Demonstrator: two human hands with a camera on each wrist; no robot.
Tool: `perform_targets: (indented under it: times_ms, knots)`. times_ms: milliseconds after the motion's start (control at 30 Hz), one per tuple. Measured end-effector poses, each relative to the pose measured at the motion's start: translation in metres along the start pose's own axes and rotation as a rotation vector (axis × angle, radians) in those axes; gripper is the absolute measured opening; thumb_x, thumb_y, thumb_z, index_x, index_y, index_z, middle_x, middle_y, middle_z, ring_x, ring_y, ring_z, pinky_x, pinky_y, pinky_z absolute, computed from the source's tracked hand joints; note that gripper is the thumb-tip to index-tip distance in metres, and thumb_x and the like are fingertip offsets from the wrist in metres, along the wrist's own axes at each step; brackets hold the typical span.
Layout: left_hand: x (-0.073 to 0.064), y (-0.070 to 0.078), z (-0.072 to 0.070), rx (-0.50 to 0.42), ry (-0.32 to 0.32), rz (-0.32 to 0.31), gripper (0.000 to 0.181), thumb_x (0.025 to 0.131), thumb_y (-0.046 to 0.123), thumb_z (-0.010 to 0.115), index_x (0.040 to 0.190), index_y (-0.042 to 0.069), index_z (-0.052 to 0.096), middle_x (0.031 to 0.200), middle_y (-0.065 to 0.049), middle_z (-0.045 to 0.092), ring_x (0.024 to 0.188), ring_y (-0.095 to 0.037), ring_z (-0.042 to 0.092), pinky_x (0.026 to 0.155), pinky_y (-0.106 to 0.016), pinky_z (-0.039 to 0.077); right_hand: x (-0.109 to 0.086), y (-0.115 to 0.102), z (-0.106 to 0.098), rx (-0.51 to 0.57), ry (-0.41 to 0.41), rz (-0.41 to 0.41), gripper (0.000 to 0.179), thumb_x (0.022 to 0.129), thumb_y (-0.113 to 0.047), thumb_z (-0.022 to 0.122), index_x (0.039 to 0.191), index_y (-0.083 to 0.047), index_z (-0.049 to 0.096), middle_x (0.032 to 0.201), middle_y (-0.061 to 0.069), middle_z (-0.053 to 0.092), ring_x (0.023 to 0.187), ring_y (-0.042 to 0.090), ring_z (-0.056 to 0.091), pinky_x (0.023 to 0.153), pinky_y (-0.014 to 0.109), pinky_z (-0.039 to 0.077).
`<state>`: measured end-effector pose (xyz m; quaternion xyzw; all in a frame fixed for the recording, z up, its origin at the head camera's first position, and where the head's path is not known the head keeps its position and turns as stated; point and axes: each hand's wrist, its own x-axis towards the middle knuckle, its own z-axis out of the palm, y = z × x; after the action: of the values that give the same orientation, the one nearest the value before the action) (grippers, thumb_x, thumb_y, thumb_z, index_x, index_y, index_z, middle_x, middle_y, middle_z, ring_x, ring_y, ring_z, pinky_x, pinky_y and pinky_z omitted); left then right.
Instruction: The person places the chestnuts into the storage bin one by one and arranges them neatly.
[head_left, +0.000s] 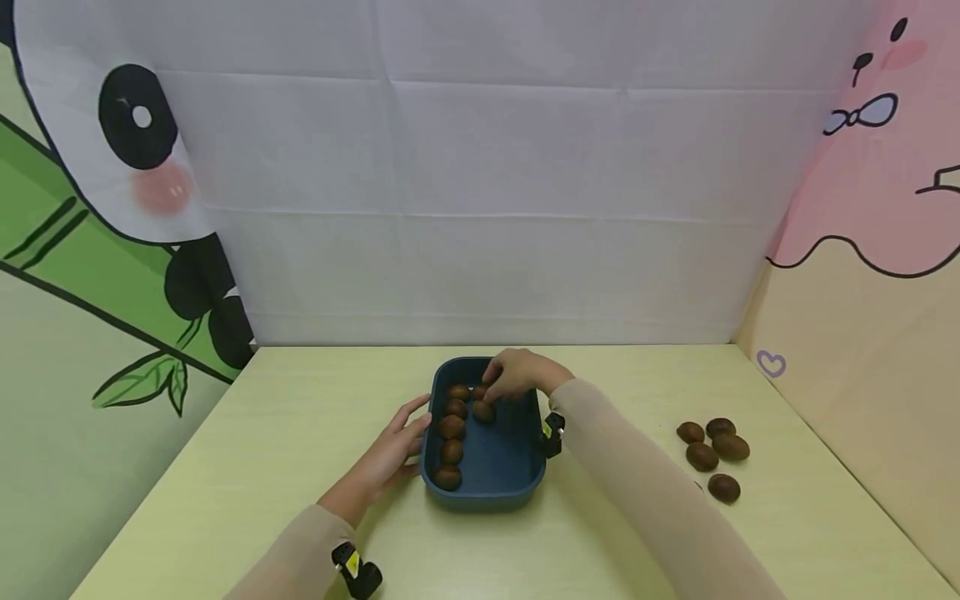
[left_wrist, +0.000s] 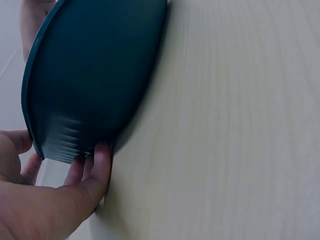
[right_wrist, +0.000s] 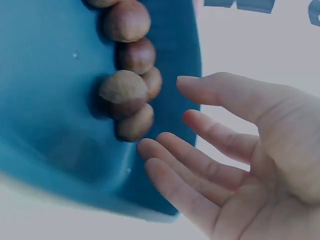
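A dark blue rectangular box (head_left: 506, 467) stands on the table, with brown chestnuts (head_left: 452, 427) in a column along its left side. A second, shorter column begins beside them, with a chestnut (head_left: 483, 412) nearest me. Above the box's far end is my right hand (head_left: 521, 372); the right wrist view shows its fingers spread and relaxed, with nothing between them, just off the chestnuts (right_wrist: 127, 122). My left hand (head_left: 382, 462) rests against the box's left side. In the left wrist view its fingertips (left_wrist: 102, 150) touch the outer wall, the fingers fairly straight.
Several loose chestnuts (head_left: 717, 447) lie on the right of the table, one partly hidden by my right sleeve (head_left: 637, 454). A white cloth (head_left: 495, 208) hangs behind the table's far edge. Printed cartoon panels (head_left: 862, 333) flank both sides.
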<state>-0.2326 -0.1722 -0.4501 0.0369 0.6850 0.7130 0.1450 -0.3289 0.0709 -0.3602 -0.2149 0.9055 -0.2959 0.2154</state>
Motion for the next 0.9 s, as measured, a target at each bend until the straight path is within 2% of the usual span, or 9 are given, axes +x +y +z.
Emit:
perform_targets:
  times_ms: [133, 300, 500, 667, 900]
  knots:
    - [-0.001, 0.001, 0.001, 0.006, 0.000, -0.001, 0.057, 0.108, 0.038, 0.045, 0.158, 0.025, 0.022, 0.141, -0.025, 0.052, 0.125, -0.032, 0.057, 0.091, -0.047, 0.050, -0.016, 0.005, -0.012, -0.011, 0.011, -0.057, 0.041, 0.091, -0.018, 0.075, 0.127, -0.002, 0.065, 0.105, 0.007, 0.068, 0.095, 0.031, 0.069, 0.082, 0.040, 0.055]
    - [0.000, 0.000, 0.001, 0.002, 0.009, -0.005, 0.056, 0.108, 0.037, 0.045, 0.158, 0.025, 0.023, 0.140, -0.025, 0.053, 0.123, -0.031, 0.058, 0.089, -0.046, 0.051, -0.037, 0.013, -0.022, -0.065, 0.042, -0.113, 0.040, 0.092, -0.021, 0.076, 0.126, -0.003, 0.065, 0.103, 0.005, 0.070, 0.088, 0.022, 0.068, 0.076, 0.035, 0.054]
    - [0.000, 0.000, 0.000, 0.004, 0.008, -0.005, 0.056, 0.108, 0.037, 0.045, 0.158, 0.025, 0.023, 0.140, -0.025, 0.053, 0.122, -0.031, 0.058, 0.089, -0.046, 0.051, -0.060, 0.026, -0.025, -0.107, 0.094, -0.143, 0.036, 0.091, -0.025, 0.076, 0.123, -0.010, 0.068, 0.106, 0.003, 0.070, 0.096, 0.020, 0.066, 0.083, 0.041, 0.052]
    - [-0.001, 0.001, 0.000, 0.010, 0.011, -0.006, 0.056, 0.108, 0.038, 0.045, 0.158, 0.026, 0.023, 0.140, -0.024, 0.053, 0.124, -0.032, 0.057, 0.091, -0.047, 0.050, -0.082, 0.044, -0.024, -0.086, 0.124, -0.152, 0.034, 0.091, -0.025, 0.075, 0.121, -0.009, 0.068, 0.105, 0.002, 0.069, 0.096, 0.021, 0.067, 0.083, 0.041, 0.053]
    - [-0.001, 0.001, 0.001, 0.032, 0.022, -0.007, 0.056, 0.108, 0.039, 0.046, 0.158, 0.026, 0.024, 0.142, -0.024, 0.051, 0.124, -0.033, 0.057, 0.091, -0.047, 0.050, -0.120, 0.078, -0.023, -0.066, 0.128, -0.121, 0.031, 0.090, -0.024, 0.077, 0.117, -0.010, 0.068, 0.102, 0.002, 0.068, 0.094, 0.022, 0.067, 0.081, 0.040, 0.053]
